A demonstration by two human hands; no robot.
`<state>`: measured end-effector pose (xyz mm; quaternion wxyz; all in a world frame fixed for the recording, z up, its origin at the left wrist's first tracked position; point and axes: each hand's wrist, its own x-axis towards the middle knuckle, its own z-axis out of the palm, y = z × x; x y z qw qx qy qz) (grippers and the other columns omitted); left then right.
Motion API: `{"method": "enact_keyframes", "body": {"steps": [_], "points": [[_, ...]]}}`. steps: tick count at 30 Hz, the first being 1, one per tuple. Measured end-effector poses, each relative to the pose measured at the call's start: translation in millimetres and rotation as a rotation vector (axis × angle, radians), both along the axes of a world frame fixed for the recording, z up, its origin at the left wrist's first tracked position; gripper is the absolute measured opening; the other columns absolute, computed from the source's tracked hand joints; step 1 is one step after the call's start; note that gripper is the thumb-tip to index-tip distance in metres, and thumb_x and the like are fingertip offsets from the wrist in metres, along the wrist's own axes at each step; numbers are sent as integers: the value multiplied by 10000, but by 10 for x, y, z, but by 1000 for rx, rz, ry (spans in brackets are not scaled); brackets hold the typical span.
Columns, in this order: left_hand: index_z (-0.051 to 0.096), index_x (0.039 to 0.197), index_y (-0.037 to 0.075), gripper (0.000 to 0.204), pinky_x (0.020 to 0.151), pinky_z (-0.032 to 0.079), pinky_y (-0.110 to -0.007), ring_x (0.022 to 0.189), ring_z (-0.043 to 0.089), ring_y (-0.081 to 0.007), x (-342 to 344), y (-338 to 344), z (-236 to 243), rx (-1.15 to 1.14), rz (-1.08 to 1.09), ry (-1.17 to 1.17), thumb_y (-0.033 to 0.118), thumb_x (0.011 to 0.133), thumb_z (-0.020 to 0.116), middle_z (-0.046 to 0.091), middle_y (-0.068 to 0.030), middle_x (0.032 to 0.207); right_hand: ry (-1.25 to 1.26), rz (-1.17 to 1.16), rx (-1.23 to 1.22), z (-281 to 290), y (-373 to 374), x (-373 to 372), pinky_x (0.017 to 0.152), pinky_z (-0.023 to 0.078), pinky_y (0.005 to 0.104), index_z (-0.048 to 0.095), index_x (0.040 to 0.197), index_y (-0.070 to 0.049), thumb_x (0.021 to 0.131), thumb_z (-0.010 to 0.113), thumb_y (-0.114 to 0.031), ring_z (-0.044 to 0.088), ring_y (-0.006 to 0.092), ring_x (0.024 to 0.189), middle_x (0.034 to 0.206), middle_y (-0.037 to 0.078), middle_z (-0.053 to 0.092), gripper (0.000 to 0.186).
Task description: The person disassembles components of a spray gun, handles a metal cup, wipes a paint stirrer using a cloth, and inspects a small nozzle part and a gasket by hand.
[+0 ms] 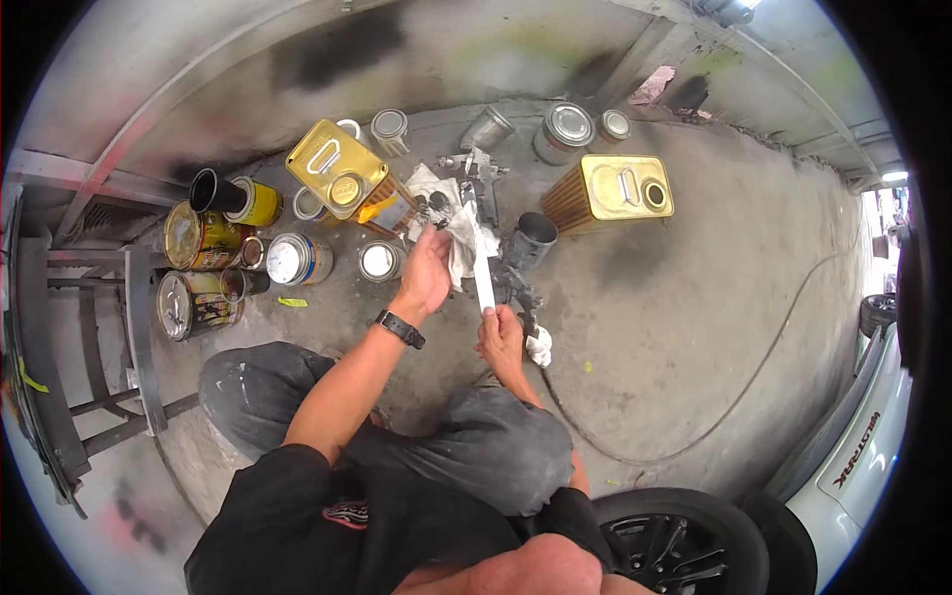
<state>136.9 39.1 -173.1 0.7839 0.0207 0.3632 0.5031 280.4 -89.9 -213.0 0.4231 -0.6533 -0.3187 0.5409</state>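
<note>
My right hand (501, 337) grips the lower end of a long, flat white stick (484, 283), which points away from me. My left hand (428, 268) is closed on a crumpled white cloth (461, 248) against the stick's upper part. Just past it are dark-stained rags and small dark parts (436, 208) whose shape I cannot make out clearly. A gold rectangular can (337, 164) stands beyond my left hand. Below the stick lie grey, paint-coated tools (514, 293), beside a dark cylindrical cup (535, 238). A wadded white rag (538, 346) lies right of my right hand.
Several paint cans (188, 307) cluster at the left, beside a metal frame (139, 337). A second gold can (625, 193) stands back right. A hose (734, 397) runs across the floor (694, 317). A tire (674, 555) and white vehicle panel (843, 496) occupy the lower right.
</note>
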Motion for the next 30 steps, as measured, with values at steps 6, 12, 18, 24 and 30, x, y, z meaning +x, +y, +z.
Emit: {"method": "enact_keyframes", "body": {"steps": [6,12,18,24,30], "points": [[546,1251,11,352,771,520,-267,881,649,-132,139,-117,-193,174,-26,479,213,975,632,687,-83,1038,54,82,7,102,2,-91,425,403,251,513,934,-50,1038,476,-319,432,81,449,588,-12,470,290],[641,1108,10,303,697,491,-268,804,619,-102,274,-239,-175,168,-216,620,289,1011,571,674,-38,898,45,19,1,144,-113,-87,456,393,288,566,915,-6,1025,501,-268,475,88,493,591,0,497,291],[644,1074,-4,320,691,505,-290,791,620,-124,261,-112,-205,172,-227,584,298,1019,556,678,-51,929,-49,16,24,132,-198,4,472,401,289,587,915,-10,1021,516,-252,476,89,501,577,3,492,274],[664,980,-5,295,626,425,-255,730,515,-73,369,-116,-246,120,-166,577,284,993,607,615,-2,829,-87,11,57,248,-321,168,494,411,296,591,888,-12,1009,542,-222,493,109,517,598,20,524,248],[671,962,-11,312,656,469,-284,708,564,-97,337,23,-120,25,-165,498,295,986,615,648,-31,842,-127,59,-30,462,-692,424,530,422,301,602,867,-11,985,571,-212,495,114,544,611,33,534,236]]}}
